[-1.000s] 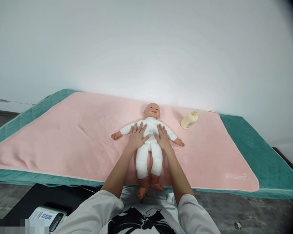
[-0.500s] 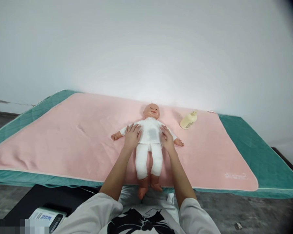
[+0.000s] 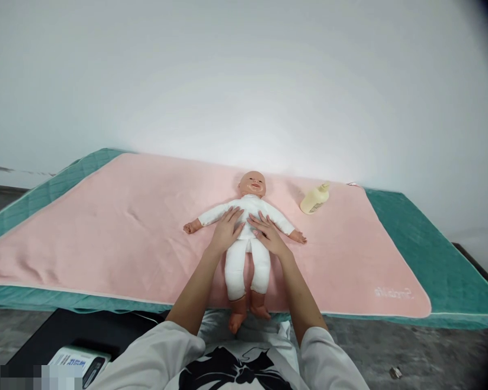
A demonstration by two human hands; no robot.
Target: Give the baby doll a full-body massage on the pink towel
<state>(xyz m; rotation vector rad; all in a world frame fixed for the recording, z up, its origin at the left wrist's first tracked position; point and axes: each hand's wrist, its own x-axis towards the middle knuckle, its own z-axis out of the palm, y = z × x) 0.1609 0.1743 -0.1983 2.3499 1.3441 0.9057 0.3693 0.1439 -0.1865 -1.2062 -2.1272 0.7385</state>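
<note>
A baby doll (image 3: 248,203) with a white cloth body lies on its back, its head away from me and its feet at the near edge. Flat on the left part of its torso rests my left hand (image 3: 228,228), fingers stretched out. My right hand (image 3: 267,232) lies on the right part of the torso, fingers spread and pointing up and inward. Only a narrow strip of the belly shows between the hands. Neither hand grips anything. A cream pump bottle (image 3: 314,200) stands to the right of the doll's head.
A pink mat (image 3: 126,233) lies over a green quilted cover (image 3: 427,249) on the bed. Behind it rises a pale wall (image 3: 244,81). Below the near edge, at left, a white and blue packet (image 3: 79,360) sits on a black surface (image 3: 52,330).
Both hands have slid inward from the doll's sides over its torso, coming closer together. The grey patch on its belly is now covered. The bottle has stayed in place.
</note>
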